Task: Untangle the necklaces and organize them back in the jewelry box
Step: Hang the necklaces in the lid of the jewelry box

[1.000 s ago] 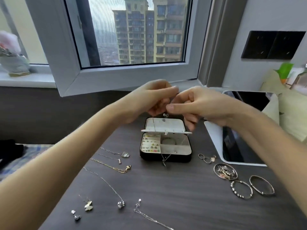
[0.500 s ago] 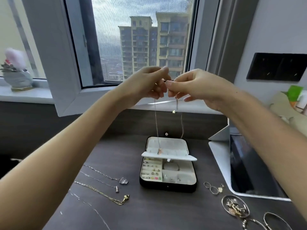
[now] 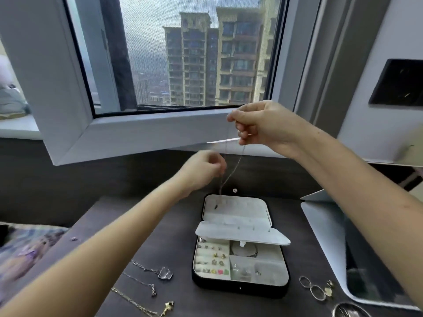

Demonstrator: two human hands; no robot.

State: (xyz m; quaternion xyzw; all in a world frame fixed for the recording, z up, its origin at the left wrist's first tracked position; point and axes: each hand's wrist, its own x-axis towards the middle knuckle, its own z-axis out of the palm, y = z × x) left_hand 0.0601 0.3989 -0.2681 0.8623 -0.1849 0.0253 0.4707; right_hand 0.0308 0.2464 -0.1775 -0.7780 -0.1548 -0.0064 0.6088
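Two strands of thin necklace (image 3: 238, 156) hang from right hand (image 3: 263, 126), fingers pinched at top. Left hand (image 3: 201, 168) blurred, grip unclear. Likely light, limp, snag-prone: best held near clasp.

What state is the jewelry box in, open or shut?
Open. The jewelry box has its lid swung back, an inner flap hanging over the tray, and earrings showing in its compartments.

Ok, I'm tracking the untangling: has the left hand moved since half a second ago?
Yes. The left hand dropped from level with the window frame to below it, nearer the jewelry box; the right hand holds the necklace up.
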